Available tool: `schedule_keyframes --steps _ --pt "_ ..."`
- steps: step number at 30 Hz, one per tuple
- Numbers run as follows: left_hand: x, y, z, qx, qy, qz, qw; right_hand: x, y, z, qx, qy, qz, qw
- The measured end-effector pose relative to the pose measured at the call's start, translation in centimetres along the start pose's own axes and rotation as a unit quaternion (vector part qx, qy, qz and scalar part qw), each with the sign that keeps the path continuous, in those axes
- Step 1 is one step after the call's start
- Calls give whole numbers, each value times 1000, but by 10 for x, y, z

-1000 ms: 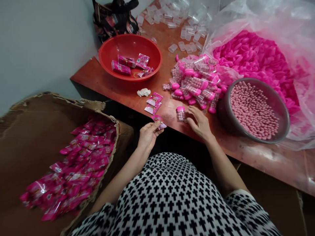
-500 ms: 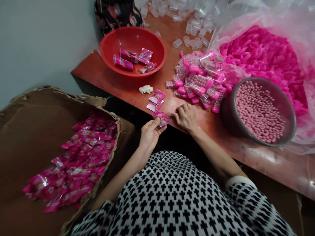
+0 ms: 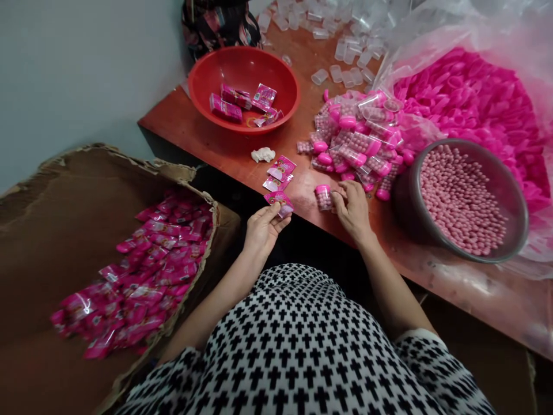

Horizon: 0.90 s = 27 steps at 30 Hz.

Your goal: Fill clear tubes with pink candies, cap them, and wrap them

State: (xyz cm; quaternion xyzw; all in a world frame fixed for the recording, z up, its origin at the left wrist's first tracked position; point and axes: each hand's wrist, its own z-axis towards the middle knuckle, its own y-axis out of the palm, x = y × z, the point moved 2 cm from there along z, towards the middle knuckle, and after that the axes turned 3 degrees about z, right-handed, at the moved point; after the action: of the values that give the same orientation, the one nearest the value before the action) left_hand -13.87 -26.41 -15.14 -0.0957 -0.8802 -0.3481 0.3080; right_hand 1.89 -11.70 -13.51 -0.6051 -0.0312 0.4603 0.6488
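My left hand (image 3: 264, 230) pinches a pink printed sachet (image 3: 280, 203) between thumb and fingers at the table's front edge. Two more pink sachets (image 3: 281, 168) lie overlapping on the table just beyond it. My right hand (image 3: 352, 210) has its fingers curled at the side of a small clear bottle (image 3: 323, 197) with a pink cap and pink beads inside. Thumb and fingertips meet the bottle's right side, low over the tabletop. Beyond that hand is a heap of similar filled bottles (image 3: 358, 144).
A red bowl (image 3: 199, 109) holds several sachets. White crumpled stuff (image 3: 263, 154) lies before it. At right stand a grey tub (image 3: 408, 202) of pink beads and a plastic bag of pink caps (image 3: 470, 104). Clear empty containers (image 3: 345, 52) lie behind. A cardboard box (image 3: 30, 242) holds pink packets.
My right hand has shifted to the right, and the small pink-capped bottle now shows at its fingertips. My left hand still holds the sachet. The whole view has shifted slightly.
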Motion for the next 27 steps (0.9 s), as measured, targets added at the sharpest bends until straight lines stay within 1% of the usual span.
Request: schedule_keyframes --steps 1,3,6,7,9,10,12,13,14,16,18,22,24,27 --pt "-1 0 1 8 -5 -4 1000 -1 -2 -4 0 33 -11 999" --pt "-4 1 3 19 -15 -18 1000 -4 -1 -10 -20 85 -36 996" --pt "-9 5 3 30 -26 -44 998 -10 4 -11 -49 137 -27 989" --pt "-9 7 3 33 -30 -53 998 -11 5 -11 -54 151 4 987" --pt "-10 10 2 42 -39 -71 996 -16 7 -13 -65 183 124 973" --pt "-10 11 2 47 -45 -81 995 -20 7 -16 -70 201 203 956" --pt "-11 13 1 48 -56 -98 993 -32 7 -27 -80 233 351 903" --pt "-11 15 1 41 -56 -106 992 -39 7 -35 -84 246 404 877" --pt "-11 16 1 29 -53 -112 992 -47 8 -42 -87 255 440 857" --pt "-12 19 2 7 -45 -118 992 -61 10 -54 -86 268 474 835" --pt "-13 22 1 -4 -36 -113 993 -71 14 -61 -71 276 480 830" --pt "-15 26 -1 -17 -14 -85 996 -76 20 -61 -33 272 467 841" --pt "-15 27 -2 -18 3 -71 997 -75 22 -59 -39 269 474 837" --pt "-12 28 -4 -19 30 -39 999 -74 24 -57 -65 266 508 816"
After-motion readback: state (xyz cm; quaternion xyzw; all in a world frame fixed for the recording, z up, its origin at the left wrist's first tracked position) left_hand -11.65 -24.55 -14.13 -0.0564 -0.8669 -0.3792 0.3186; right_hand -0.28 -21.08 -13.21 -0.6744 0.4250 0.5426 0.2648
